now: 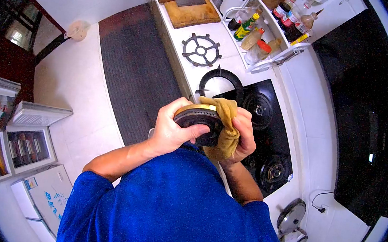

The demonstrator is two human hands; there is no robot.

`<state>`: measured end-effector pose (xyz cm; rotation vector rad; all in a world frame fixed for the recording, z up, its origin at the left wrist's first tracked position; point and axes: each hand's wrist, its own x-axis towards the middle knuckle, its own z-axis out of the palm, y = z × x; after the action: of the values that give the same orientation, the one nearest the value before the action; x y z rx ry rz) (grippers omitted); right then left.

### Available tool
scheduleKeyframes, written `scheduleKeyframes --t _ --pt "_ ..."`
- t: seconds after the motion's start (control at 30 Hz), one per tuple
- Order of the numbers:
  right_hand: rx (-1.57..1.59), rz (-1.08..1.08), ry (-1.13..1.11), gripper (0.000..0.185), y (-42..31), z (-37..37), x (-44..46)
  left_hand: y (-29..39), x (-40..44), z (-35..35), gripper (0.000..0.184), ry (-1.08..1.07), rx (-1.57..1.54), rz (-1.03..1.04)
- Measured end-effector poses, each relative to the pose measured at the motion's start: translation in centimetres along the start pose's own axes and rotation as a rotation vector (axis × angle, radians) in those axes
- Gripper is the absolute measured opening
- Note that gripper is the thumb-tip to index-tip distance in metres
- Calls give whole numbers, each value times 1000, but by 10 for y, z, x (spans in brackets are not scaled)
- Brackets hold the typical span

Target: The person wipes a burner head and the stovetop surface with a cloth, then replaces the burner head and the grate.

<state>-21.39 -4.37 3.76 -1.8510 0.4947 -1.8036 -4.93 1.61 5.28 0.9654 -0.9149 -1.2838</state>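
Observation:
My left hand [167, 127] grips a round black burner head [197, 117] with a brass-coloured rim and small holes along its edge. The left thumb presses across its dark face. In my right hand [245, 138] is a yellow-brown cloth [226, 141], bunched against the burner head's right side. Both hands are raised in front of my chest, near the black gas stove [264, 145]. Beyond them on the white counter lie a round black pan support [202, 50] and a black ring [240, 84] with prongs.
A cleaver [190, 1] rests on a wooden cutting board [205, 18] at the counter's far end. A white rack [276, 59] holds several bottles and jars. Pot lids [292, 216] stand at lower right. An open fridge [53, 151] is at left, beside a dark floor mat [131, 67].

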Motion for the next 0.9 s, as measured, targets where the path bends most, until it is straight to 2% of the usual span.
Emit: scheduleKeyframes --t 0.03,0.1,0.13,0.17,0.2,0.23,0.3,0.33,0.37,0.4,0.43,0.5,0.57,0.63,0.67,0.7,0.8,0.83,0.9 --pt "-4 2 -62 33 -1 -2 6 -1 1 -2 34 -7 38 21" --pt "-80 -29 -258 33 -2 -10 17 1 6 -12 35 -104 399 99" --pt "-87 -38 -362 32 -5 -12 25 6 10 -12 38 -126 509 259" --pt "-93 -47 -468 31 -7 -12 35 7 14 -11 38 -131 509 255" --pt "-138 -112 -562 30 -10 -9 43 8 17 -10 39 -160 581 345" --pt "-141 -106 -554 30 -7 -9 45 11 21 -10 41 -191 653 434" --pt "23 -14 -545 30 -2 -11 47 26 27 -13 39 -248 682 411" --pt "130 78 -468 23 1 -14 47 33 31 -18 40 -320 819 512" --pt "205 292 -302 26 14 -20 29 37 35 -21 40 -394 953 616" --pt "467 572 -11 30 7 -14 32 36 40 -18 36 -374 864 825" --pt "731 836 296 33 0 -8 35 34 41 -18 36 -395 867 823" --pt "786 829 373 36 9 -12 28 31 39 -19 29 -323 783 968" --pt "841 829 463 39 13 -18 19 31 37 -21 26 -355 824 998" --pt "941 902 162 38 11 -23 13 21 37 -23 27 -310 635 1088" --pt "821 948 41 40 7 -19 9 21 36 -25 28 -341 663 1082" --pt "634 899 -106 45 6 -15 8 21 35 -26 28 -358 660 1078" --pt "771 1126 -265 46 -4 -14 16 26 38 -31 24 -446 726 1127" --pt "773 1126 -256 46 -3 -17 16 30 40 -31 24 -455 725 1124" --pt "944 1364 -320 45 0 -24 17 37 44 -30 22 -667 901 1212"
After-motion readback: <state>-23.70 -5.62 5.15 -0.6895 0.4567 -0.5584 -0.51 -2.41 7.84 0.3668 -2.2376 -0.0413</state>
